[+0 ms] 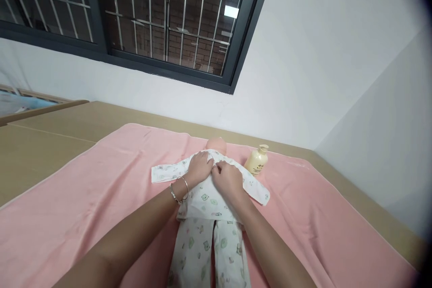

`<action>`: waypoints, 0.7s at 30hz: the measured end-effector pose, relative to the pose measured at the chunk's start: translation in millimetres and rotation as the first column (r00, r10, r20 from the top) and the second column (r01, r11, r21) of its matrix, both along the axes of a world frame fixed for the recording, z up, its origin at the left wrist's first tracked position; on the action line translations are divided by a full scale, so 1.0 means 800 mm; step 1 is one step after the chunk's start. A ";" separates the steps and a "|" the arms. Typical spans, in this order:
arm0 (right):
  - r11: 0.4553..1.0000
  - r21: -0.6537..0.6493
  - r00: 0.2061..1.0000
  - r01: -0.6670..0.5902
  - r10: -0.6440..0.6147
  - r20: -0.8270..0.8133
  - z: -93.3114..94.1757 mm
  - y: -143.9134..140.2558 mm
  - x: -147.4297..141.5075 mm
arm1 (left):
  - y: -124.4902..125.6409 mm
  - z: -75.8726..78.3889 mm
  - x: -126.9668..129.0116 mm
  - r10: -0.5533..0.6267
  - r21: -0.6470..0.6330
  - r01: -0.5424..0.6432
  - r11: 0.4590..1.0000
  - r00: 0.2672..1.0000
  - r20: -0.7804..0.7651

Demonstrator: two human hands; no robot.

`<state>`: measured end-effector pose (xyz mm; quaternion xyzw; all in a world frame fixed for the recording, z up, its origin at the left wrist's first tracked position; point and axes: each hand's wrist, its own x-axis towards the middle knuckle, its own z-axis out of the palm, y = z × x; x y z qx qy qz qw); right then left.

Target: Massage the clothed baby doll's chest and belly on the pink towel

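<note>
Now both hands, left hand (200, 167) and right hand (228, 179), pinch doll (216, 145) shirt (205, 189) front closed at chest; fastening likely needs finer grip.

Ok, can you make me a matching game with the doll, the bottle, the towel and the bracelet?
Things:
1. doll
2. bottle
3. towel
4. bracelet

Descriptions:
A. pink, spread flat under everything
B. around the wrist of the left hand
C. pale yellow, standing upright beside the doll
D. lying on its back in white printed clothes, both hands on its chest, the right hand too

Pairs: 1-D, 2-C, 3-A, 4-B
</note>
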<state>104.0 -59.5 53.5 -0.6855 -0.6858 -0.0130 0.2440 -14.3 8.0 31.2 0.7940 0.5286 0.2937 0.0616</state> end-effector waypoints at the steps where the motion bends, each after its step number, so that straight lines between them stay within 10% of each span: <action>1: 1.000 -0.014 1.000 -0.002 0.002 -0.014 0.001 0.000 0.001 | 0.000 0.001 0.000 -0.017 0.004 0.017 1.000 1.000 -0.010; 21: 0.995 0.096 1.000 0.000 0.000 0.000 -0.051 0.036 0.016 | -0.002 -0.042 0.010 0.017 0.056 -0.009 0.998 0.990 -0.137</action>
